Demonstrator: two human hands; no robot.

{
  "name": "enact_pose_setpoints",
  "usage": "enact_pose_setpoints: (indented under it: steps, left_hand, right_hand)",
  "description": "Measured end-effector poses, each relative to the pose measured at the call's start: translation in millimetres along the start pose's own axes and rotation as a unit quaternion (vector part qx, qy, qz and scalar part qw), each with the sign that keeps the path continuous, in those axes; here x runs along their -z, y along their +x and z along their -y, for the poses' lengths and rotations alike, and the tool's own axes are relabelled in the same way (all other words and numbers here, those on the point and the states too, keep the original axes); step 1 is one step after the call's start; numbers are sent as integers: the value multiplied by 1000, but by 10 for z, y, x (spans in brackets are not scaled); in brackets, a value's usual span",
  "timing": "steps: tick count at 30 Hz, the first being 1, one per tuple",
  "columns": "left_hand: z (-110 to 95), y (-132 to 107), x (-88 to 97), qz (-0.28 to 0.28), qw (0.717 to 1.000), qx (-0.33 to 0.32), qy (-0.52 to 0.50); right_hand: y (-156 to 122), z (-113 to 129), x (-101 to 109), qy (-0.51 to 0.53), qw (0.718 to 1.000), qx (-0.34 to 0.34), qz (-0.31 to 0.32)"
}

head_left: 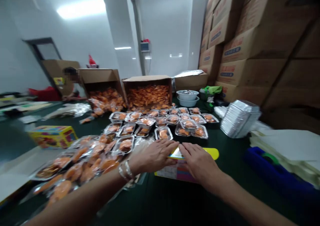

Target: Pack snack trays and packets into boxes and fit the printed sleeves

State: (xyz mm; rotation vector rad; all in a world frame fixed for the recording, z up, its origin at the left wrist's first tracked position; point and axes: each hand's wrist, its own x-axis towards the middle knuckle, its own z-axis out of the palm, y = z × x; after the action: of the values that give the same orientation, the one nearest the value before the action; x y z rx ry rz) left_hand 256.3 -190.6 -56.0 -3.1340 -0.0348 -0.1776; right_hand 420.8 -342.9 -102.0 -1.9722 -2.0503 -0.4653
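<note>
The left hand (155, 154) has an unclosed grip: its fingers lie stretched and together over the top of a printed carton (166, 171). The right hand (200, 161) is in a similar way, with fingers laid over the top and right part; neither grip curls round the carton, and the thumbs are hidden. This carton rests on the dark counter (170, 206), directly in front of the person.

If both palms press hard, I think the top could crease or bow in, because thin card gives little support. A yellow flap (212, 153) sticks out past the right hand; it could bend wrongly if the wrist or the palm catches it. A push away from the body could knock the nearest foil tray (163, 133), which stands just behind the carton. To the left, loose wrapped pieces (100, 162) lie near the left forearm, so a wide elbow movement could scatter them.

The carton's long axis seems to run from left to right, across the person's front. One long printed side faces the person, and the yellow flap points to the right.
</note>
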Motion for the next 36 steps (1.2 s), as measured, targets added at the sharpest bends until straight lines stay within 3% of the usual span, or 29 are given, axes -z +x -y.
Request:
enact_pose_setpoints:
  steps: [3, 6, 10, 13, 17, 21, 25, 32, 34, 36]
  left_hand:
    - [18, -27, -95, -3, 1000, 14, 10]
    - [45, -57, -82, -8, 1000, 11, 12]
    - [25, -47, -60, -23, 999, 19, 23]
    - [-29, -37, -42, -24, 999, 35, 26]
    - [-88, -33, -2, -18, 998, 57, 16]
    - [-110, -25, 1, -12, 997, 77, 7]
    - [-89, -15, -86, -17, 997, 75, 28]
    - [-3, -29, -222, -68, 996, 54, 24]
    - [13, -46, -243, -81, 995, 52, 11]
    - [20, -56, -262, -94, 994, 48, 5]
  right_hand:
    - [-201, -379, 369, 84, 991, 1, 108]
    - [-327, -609, 594, 70, 985, -26, 157]
    - [-189, -565, 667, -14, 983, -33, 179]
    - [-21, -461, 727, -21, 974, -90, 209]
    - [109, -437, 805, 58, 961, -177, 206]
    - [175, -500, 781, 176, 928, -240, 225]
    - [198, -520, 728, 211, 916, -266, 215]
    - [29, -484, 729, 141, 950, -252, 119]
    - [-101, -465, 660, 225, 934, -262, 96]
    - [-260, -418, 509, 366, 881, -297, 38]
